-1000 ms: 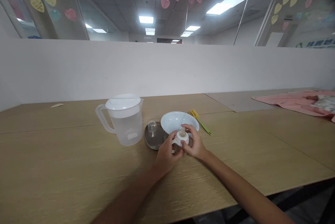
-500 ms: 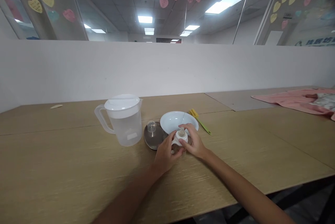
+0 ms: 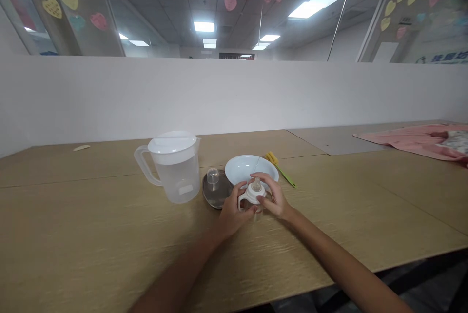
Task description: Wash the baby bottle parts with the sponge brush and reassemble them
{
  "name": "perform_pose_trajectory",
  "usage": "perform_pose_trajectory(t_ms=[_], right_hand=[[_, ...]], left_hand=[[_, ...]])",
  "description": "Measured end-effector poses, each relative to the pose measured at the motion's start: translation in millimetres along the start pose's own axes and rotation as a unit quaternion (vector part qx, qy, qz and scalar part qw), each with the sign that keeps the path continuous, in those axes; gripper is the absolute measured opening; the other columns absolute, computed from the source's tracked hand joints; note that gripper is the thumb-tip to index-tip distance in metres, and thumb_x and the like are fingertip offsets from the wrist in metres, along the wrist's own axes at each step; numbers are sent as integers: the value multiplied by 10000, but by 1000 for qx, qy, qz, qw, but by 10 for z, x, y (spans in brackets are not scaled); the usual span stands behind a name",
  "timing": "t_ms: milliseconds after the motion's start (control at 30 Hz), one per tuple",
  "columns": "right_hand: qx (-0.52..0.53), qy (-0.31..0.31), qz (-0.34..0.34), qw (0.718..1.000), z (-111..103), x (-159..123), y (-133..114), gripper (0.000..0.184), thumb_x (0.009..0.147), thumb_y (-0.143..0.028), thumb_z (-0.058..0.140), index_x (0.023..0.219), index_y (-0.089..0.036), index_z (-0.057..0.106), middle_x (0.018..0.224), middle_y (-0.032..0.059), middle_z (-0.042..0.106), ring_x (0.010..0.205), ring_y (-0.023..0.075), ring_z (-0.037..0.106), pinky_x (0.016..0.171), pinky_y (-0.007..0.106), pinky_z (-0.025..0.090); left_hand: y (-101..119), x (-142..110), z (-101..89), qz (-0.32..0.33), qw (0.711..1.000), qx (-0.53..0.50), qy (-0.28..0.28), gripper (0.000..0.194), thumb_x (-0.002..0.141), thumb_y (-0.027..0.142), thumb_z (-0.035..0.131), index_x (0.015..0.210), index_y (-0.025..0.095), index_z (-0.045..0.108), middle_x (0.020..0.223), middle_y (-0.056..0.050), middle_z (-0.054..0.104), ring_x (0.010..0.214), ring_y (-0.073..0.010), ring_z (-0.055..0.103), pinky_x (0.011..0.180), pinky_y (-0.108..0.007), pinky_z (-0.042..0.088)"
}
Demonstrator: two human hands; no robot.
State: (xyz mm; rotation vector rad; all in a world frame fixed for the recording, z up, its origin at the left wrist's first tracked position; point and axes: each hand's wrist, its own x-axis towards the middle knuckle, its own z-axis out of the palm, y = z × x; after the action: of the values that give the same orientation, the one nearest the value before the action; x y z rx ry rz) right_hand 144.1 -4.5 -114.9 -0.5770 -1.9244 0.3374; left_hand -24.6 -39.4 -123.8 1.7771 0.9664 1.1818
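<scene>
Bottle: baby bottle (image 3: 251,196) with white collar, white side handle and clear teat (image 3: 257,185), upright between the two hands; its lower part is largely covered, so contact with the table (image 3: 314,249) cannot be told.
Left hand (image 3: 234,210): fingers closed about the bottle at its 9 o'clock side, by the handle.
Right hand (image 3: 275,201): fingers curved around the collar from the 3 o'clock side, thumb on the near face.
Directions: taken from the bottle, 12 o'clock being the far side of the table.
Bowl (image 3: 243,167): white, just beyond the bottle at 12 o'clock.
Tray (image 3: 209,197): dark metal, at 9 o'clock, beside the bowl.
Cap (image 3: 212,176): clear, dome-topped, standing on the tray.
Pitcher (image 3: 179,171): translucent, white-lidded, upright at 10 o'clock, handle towards 9 o'clock.
Brush (image 3: 283,172): yellow head, green handle, lying at 1 to 2 o'clock, near the bowl.
Cloth (image 3: 405,140): pink, spread well apart at 2 to 3 o'clock, a patterned item (image 3: 458,140) on it.
</scene>
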Motion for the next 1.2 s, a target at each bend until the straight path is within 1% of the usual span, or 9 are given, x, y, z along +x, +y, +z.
perform_pose_trajectory(t_ms=[133,267,367,500,600,767,1000,1100,1200], right_hand=[[-17,17,-13,1000,-1,4,-34,414,779,-345,523,1163,-194,493,1042,100,596,965,252,556,854,411,442],[-42,38,-42,998,6,8,-68,378,760,-319,515,1117,-195,500,1034,101,585,948,254,552,830,408,450],[-52,41,-41,997,16,12,-85,382,757,-311,510,1119,-192,491,1030,100,580,937,252,555,825,406,454],[-61,36,-37,997,22,6,-74,400,762,-305,506,1145,-193,474,1051,101,571,948,250,554,828,399,454],[-48,28,-24,998,22,-3,-58,468,771,-299,511,1217,-185,427,1062,103,550,967,244,547,854,397,452],[-22,17,-1,1000,12,-4,-58,559,790,-328,525,1297,-170,347,1016,95,533,926,227,551,847,397,464],[-66,13,-4,998,3,-10,-55,552,786,-356,550,1278,-185,368,991,90,532,917,233,539,814,400,475],[-89,18,-15,996,5,-11,-58,546,784,-348,552,1275,-190,372,1011,95,539,907,235,542,780,385,481],[-109,21,-25,993,4,-10,-57,539,780,-336,554,1269,-188,381,1042,104,544,911,239,546,779,386,478]], left_hand=[[47,-3,-1,-11,1000,-22,-9,621,721,254,662,1279,166,402,1184,-117,605,844,-173,608,770,-307,476],[105,-17,17,7,1000,23,-5,592,709,201,640,1262,176,430,1113,-83,642,840,-167,619,764,-286,483],[120,-24,23,25,998,51,-5,583,710,183,622,1260,185,432,1096,-70,651,866,-169,627,772,-279,491],[116,-27,18,35,997,63,-5,574,726,189,602,1270,174,417,1119,-80,644,914,-176,627,790,-278,494],[113,-27,16,33,997,67,1,565,729,198,604,1265,179,424,1115,-76,647,911,-176,630,797,-281,495],[102,-24,19,35,997,74,6,555,729,209,606,1255,177,432,1114,-78,647,894,-174,630,790,-290,499],[80,-26,17,32,996,79,8,575,723,210,607,1265,171,420,1113,-78,646,830,-154,633,747,-266,494],[91,-27,17,32,996,77,8,575,723,211,606,1265,170,418,1068,-66,663,788,-143,633,727,-256,493],[105,-27,19,32,996,78,10,571,719,206,610,1258,171,426,1081,-68,661,807,-147,635,733,-256,494]])
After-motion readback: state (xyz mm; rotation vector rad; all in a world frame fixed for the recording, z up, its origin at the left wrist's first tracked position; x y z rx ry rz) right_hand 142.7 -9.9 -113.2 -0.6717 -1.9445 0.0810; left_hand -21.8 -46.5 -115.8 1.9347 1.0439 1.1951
